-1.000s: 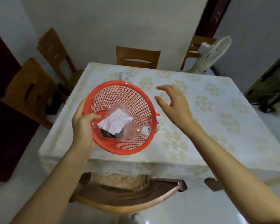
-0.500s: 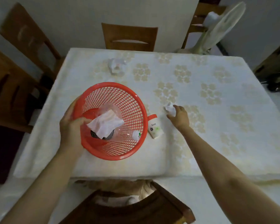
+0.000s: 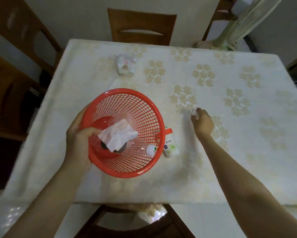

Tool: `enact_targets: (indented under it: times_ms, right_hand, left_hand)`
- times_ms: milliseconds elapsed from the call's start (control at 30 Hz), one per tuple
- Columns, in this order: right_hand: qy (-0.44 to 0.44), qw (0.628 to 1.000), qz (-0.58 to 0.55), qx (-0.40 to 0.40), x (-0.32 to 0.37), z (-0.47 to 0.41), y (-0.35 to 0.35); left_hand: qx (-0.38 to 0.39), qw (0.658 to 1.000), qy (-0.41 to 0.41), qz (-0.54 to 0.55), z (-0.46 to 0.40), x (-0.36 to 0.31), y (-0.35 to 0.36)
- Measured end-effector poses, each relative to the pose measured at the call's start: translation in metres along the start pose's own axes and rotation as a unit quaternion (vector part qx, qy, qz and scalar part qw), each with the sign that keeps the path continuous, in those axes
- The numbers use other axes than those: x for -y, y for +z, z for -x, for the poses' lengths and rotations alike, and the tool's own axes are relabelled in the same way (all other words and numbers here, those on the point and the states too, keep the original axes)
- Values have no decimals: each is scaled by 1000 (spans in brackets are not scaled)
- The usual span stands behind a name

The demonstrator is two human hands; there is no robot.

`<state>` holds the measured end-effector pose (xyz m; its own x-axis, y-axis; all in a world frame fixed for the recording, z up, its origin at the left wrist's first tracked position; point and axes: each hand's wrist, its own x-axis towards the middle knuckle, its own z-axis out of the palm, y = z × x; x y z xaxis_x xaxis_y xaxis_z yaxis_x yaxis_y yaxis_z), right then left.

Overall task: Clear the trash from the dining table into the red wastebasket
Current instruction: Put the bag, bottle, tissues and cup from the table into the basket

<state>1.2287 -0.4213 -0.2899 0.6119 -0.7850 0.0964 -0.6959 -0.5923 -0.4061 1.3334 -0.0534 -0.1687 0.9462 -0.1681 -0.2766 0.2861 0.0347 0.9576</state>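
My left hand (image 3: 77, 140) grips the rim of the red mesh wastebasket (image 3: 140, 115), tilted over the table's near left part. Inside it lie a white tissue (image 3: 118, 136) and a clear plastic bottle (image 3: 139, 148) with a white cap. My right hand (image 3: 202, 122) is closed on a small crumpled white paper ball (image 3: 194, 112) at mid-table. A small white packet with a red tab (image 3: 170, 145) lies on the cloth just right of the basket. A crumpled clear wrapper (image 3: 125, 63) sits at the far left of the table.
The dining table (image 3: 230, 152) wears a cream cloth with beige flower prints. Wooden chairs stand at the far side (image 3: 140, 26), along the left (image 3: 12, 93) and at the near edge (image 3: 135, 222). A standing fan (image 3: 242, 26) is at the far right.
My right hand reached forward onto the table and closed on the paper ball. My view tipped further down over the table. The left hand kept holding the basket.
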Motion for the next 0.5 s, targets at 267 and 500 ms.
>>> enact_targets:
  times_ms: [267,500]
  right_hand:
    - [-105,946,-291,-101,91,47,-145]
    - [-218,945,-240,-41,204,161,-171]
  left_hand:
    - [51,997,21,59,7,-35,21]
    - [146,984,-2,101,23,-61,-20]
